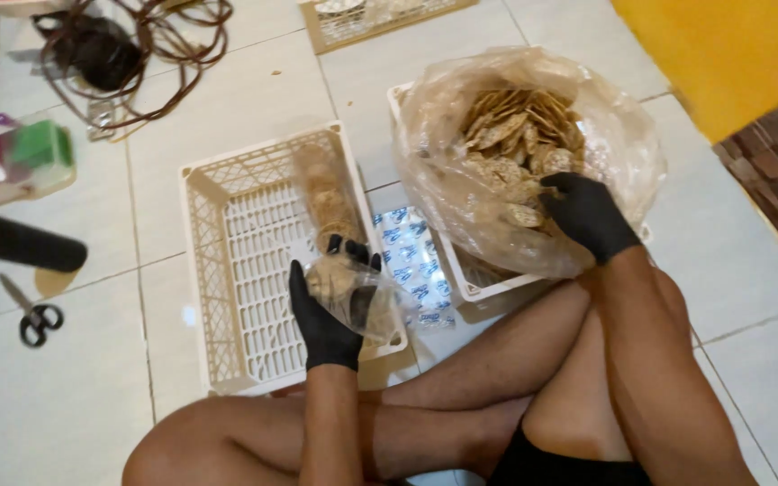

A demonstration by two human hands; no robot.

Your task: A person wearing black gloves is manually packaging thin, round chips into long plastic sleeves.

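Small clear plastic bag (346,286), part-filled with round pale crackers, held in the left hand (324,315) just above the near edge of the white slatted crate (227,270). Black glove; fingers wrapped around the bag's lower half, grip clenched on it, mouth of the bag facing up and toward the right.

Right hand (587,214), also black-gloved, is sunk into the big clear sack of crackers (515,153). Fingers curl down among the loose pieces; whether they have closed on any cannot be told, since the fingertips are buried.

The sack sits in a second white crate (461,270), just right of the first. A long filled sleeve of crackers (328,193) lies inside the first crate, along its right wall. Between the two crates, on the tiled floor (83,396), a stack of printed blue-and-white wrappers (411,261).

Step in hand, by my reading: filling the small bag from the sack, a handful at a time. Next move calls for a light pinch on the crackers, as they look brittle, and a short carry leftward to the open bag mouth, which the left hand needs to keep spread.

Further out: scissors (36,317) lying left on the floor, a dark cylinder (20,241) above them, a green-and-pink bundle (11,155), a tangle of brown cord (128,49) at top left. The person sits cross-legged, bare knees below the crates.
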